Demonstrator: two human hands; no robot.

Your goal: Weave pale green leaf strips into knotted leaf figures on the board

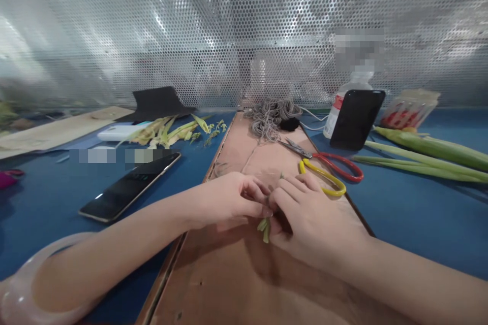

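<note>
Above the wooden board [213, 274], my left hand [238, 198] and my right hand [305, 213] meet at their fingertips. A small green plant piece [264, 229] pokes out below the fingers, with a tiny green tip above my right hand. My right hand is closed round this piece. The thumb and index finger of my left hand pinch at the same spot; a thin grey string [251, 158] runs from there toward a tangled grey string pile [267, 114]. What lies between the fingertips is mostly hidden.
Scissors [324, 167] with red and yellow handles lie just beyond my right hand. A phone [131, 188] lies left; another phone [356, 119] leans on a bottle [332, 117]. Green leaves [427, 162] lie right, cut plant scraps [168, 132] left. A perforated metal panel [213, 25] stands behind.
</note>
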